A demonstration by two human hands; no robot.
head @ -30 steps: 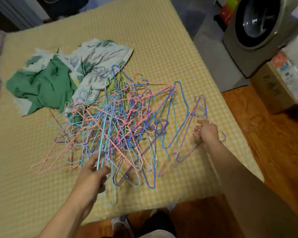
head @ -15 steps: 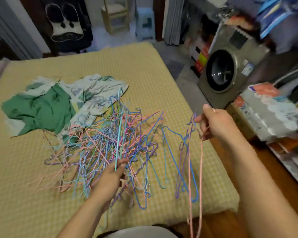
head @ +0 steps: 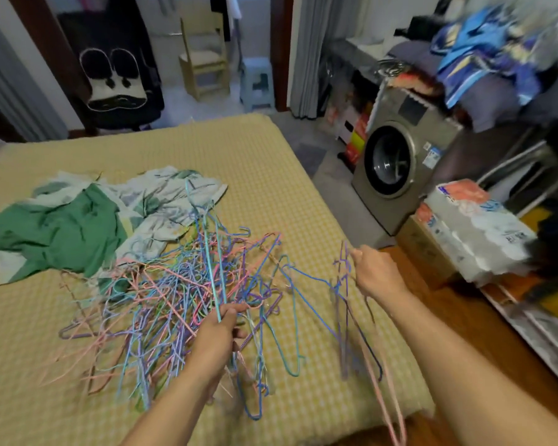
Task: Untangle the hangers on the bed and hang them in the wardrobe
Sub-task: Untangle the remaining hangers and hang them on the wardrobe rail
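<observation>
A tangled heap of thin pink, blue and purple wire hangers (head: 161, 300) lies on the yellow checked bed (head: 255, 175). My left hand (head: 218, 333) grips a teal hanger wire at the near edge of the heap. Over the bed's right edge, my right hand (head: 376, 272) holds a small bunch of hangers (head: 345, 317) by their hooks. Purple, blue and pink ones dangle down from it, and a blue hanger still links the bunch to the heap.
Green and white crumpled clothes (head: 78, 220) lie on the bed behind the heap. A washing machine (head: 397, 162) stands right of the bed, with a cardboard box (head: 422, 249) and wrapped packs (head: 477, 230) beside it. Blue clothes (head: 484, 56) hang at the upper right. Wooden floor (head: 458, 323) is on the right.
My right hand lifted a few hangers up and right, off the heap, then lowered slightly. My left hand stayed gripping at the heap's near edge. The view tilted up toward the room.
</observation>
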